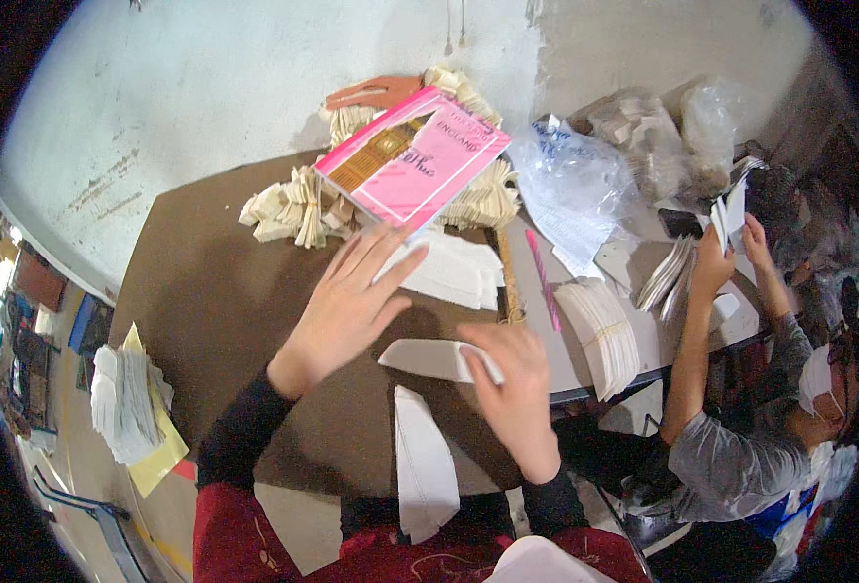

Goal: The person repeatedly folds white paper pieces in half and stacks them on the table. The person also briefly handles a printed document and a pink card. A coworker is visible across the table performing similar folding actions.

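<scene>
My left hand (352, 296) is open, fingers spread, its tips over the near edge of a stack of white curved pieces (454, 272). To the right, my right hand (515, 384) grips one end of a single curved white piece (420, 356), thumb across it; the fingers are partly blurred. Another white piece (422, 462) with a dotted line along it lies at the table's front edge, reaching over my lap. Whether the pieces are cloth or paper I cannot tell. A pink notebook (439, 160) rests on cream tied bundles (293, 209) beyond my left hand.
The brown tabletop (225, 282) meets a paler table holding a pink twisted stick (543, 277), a tied white stack (600, 335) and plastic bags (585, 180). A co-worker (740, 466) handles white pieces at right. Low left, a white bundle (128, 403) sits on yellow paper. A hand-like shape (376, 94) touches the far bundles.
</scene>
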A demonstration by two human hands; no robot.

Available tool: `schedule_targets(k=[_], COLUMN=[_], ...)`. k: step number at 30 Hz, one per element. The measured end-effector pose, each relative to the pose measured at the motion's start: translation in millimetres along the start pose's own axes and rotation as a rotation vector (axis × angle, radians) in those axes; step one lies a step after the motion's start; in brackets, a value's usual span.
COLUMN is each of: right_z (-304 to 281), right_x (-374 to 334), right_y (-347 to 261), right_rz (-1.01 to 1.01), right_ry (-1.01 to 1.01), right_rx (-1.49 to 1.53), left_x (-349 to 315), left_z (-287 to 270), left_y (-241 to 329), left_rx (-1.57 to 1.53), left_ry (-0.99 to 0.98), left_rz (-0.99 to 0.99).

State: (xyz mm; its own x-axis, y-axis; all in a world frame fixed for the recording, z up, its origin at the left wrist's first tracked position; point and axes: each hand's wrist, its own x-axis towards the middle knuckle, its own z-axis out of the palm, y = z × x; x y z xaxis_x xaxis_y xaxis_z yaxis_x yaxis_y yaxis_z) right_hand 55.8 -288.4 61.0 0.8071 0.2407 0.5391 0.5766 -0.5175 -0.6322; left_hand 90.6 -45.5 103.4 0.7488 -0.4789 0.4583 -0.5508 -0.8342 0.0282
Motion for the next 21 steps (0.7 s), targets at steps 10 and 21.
schedule_targets(k=[10,21], right_z=[69.0,60.1], right_x=[-0.6,48.5], right_y=[47.0,48.8], right_rz=[0.335,0.799], right_ry=[-0.100,-0.219], right_rx=[0.668,1.712], left_x=[62.1,25.6], left_z=[11.5,-34.3], left_y=[-49.1,-33.1], left_rx=[-0.019,-1.057], left_ry=[0.234,0.767], left_rz=[-0.193,-0.755])
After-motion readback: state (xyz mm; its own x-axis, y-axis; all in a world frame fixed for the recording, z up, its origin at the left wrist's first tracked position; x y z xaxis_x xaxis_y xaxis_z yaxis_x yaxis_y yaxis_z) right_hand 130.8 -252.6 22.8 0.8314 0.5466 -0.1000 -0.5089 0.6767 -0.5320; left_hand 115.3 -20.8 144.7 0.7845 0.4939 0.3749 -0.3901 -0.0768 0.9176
